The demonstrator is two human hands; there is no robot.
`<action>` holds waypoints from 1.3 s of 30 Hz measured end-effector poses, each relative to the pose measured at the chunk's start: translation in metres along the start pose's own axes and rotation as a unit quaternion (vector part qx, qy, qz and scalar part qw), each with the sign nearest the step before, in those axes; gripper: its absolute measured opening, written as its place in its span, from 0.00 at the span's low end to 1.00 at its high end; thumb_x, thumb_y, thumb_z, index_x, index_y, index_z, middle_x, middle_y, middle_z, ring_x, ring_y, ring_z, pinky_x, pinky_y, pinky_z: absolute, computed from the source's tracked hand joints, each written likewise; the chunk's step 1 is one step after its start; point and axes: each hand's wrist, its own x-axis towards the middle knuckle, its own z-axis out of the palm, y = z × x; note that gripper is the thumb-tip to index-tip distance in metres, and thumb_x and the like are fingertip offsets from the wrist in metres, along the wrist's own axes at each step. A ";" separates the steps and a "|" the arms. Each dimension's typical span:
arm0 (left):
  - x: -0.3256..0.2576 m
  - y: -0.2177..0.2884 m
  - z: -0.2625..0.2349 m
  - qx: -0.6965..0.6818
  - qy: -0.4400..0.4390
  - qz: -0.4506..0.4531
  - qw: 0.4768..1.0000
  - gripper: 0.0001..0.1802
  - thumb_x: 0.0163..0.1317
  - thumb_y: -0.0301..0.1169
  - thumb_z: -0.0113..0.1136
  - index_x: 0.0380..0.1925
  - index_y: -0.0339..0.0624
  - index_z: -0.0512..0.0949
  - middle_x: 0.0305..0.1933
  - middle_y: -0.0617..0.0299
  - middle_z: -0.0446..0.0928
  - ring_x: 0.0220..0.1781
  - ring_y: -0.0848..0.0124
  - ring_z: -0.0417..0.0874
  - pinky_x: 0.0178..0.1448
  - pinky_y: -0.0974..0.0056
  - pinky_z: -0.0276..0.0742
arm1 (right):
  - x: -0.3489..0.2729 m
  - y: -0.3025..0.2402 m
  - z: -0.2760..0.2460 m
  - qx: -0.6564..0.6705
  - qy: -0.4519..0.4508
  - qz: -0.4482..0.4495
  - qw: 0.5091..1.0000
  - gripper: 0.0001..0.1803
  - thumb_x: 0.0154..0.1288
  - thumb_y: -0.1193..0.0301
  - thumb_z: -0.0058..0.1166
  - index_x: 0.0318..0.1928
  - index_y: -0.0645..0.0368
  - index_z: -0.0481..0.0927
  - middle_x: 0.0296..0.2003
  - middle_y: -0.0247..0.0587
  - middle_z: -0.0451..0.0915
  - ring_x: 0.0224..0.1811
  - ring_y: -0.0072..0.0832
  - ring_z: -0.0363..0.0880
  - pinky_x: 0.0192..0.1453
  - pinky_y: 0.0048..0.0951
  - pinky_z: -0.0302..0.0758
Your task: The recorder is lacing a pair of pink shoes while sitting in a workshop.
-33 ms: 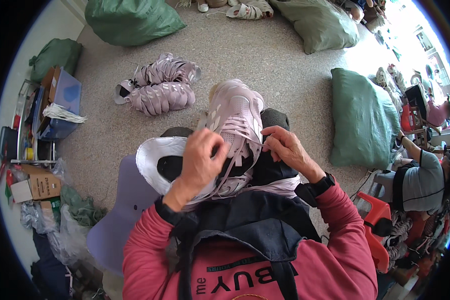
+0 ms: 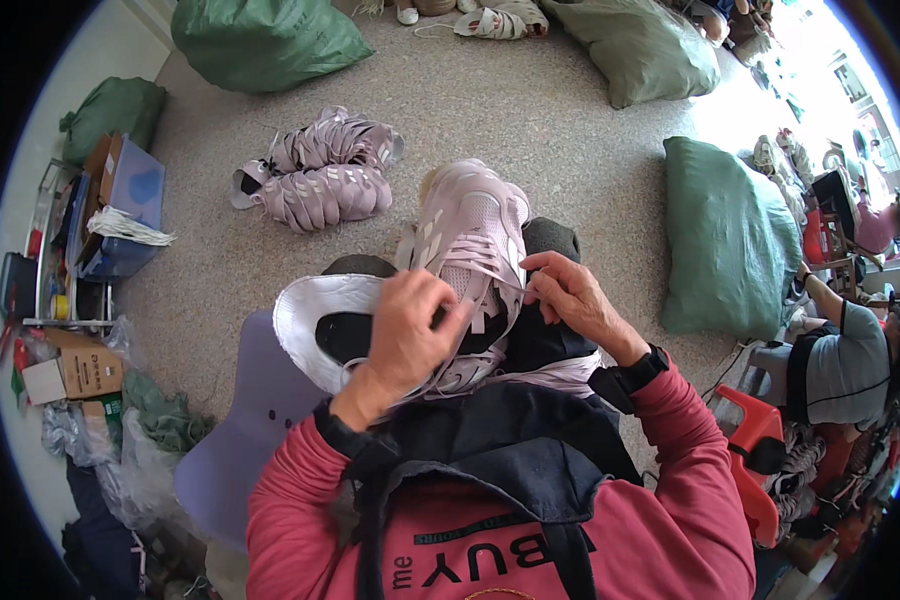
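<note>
The pale pink shoe lies on the person's lap, across dark-trousered knees, sole down. Its long axis runs away from the body, toe toward the floor ahead and slightly left, heel opening toward the chest. A pink lace crosses the upper in several rows along that axis.

Both hands meet at the near end of the shoe, over the tongue and top eyelets. The left hand comes in from the lower left and lies over the shoe's near left side, its fingers curled down onto the upper; it appears to pinch lace or tongue, though the fingertips are hidden under the knuckles. The right hand sits on the right edge, thumb and forefinger closed on a strand of lace where it leaves the eyelet row. The shoe lies forward of both hands, and the two are about equally near it, one on each flank.

A white, cup-shaped piece with a dark inside rests against the left knee, just beside the left hand. On the speckled floor further ahead and left lie two more pink shoes, side by side. Green sacks stand around, well apart.
</note>
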 end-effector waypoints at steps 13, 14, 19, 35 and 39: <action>0.007 0.009 0.030 0.147 -0.003 0.081 0.986 0.07 0.57 0.29 0.65 0.31 0.41 0.75 0.34 0.55 0.74 0.42 0.55 0.79 0.57 0.50 0.68 | 0.031 -0.009 0.024 -0.127 0.054 -0.143 0.980 0.13 0.65 0.71 0.63 0.48 0.64 0.81 0.23 0.36 0.77 0.24 0.22 0.74 0.29 0.29 0.73; 0.007 0.004 0.031 0.156 0.003 0.099 0.983 0.06 0.58 0.28 0.63 0.33 0.40 0.76 0.34 0.55 0.75 0.42 0.56 0.79 0.56 0.51 0.69 | 0.031 -0.016 0.024 -0.157 0.032 -0.146 0.976 0.14 0.64 0.72 0.64 0.48 0.63 0.81 0.22 0.37 0.77 0.23 0.23 0.74 0.29 0.30 0.73; 0.028 -0.002 0.010 0.168 -0.032 0.153 0.973 0.11 0.60 0.25 0.55 0.43 0.37 0.78 0.37 0.54 0.80 0.42 0.58 0.82 0.54 0.54 0.72 | 0.041 -0.024 0.007 -0.261 -0.002 -0.220 0.940 0.13 0.62 0.69 0.67 0.43 0.62 0.80 0.20 0.46 0.78 0.22 0.41 0.80 0.28 0.40 0.74; 0.028 -0.020 0.001 0.197 -0.036 0.196 0.960 0.16 0.60 0.25 0.54 0.48 0.38 0.80 0.31 0.57 0.78 0.34 0.59 0.82 0.57 0.50 0.72 | 0.026 -0.056 -0.020 0.092 -0.121 -0.061 0.986 0.23 0.80 0.56 0.47 0.47 0.66 0.84 0.39 0.37 0.82 0.42 0.22 0.78 0.56 0.28 0.76; 0.031 -0.015 -0.004 0.205 -0.032 0.196 0.958 0.15 0.60 0.26 0.54 0.47 0.39 0.81 0.31 0.58 0.77 0.34 0.60 0.82 0.57 0.49 0.73 | 0.035 -0.043 0.004 0.399 -0.134 -0.096 0.902 0.22 0.81 0.56 0.46 0.41 0.62 0.83 0.39 0.38 0.83 0.43 0.27 0.81 0.64 0.33 0.74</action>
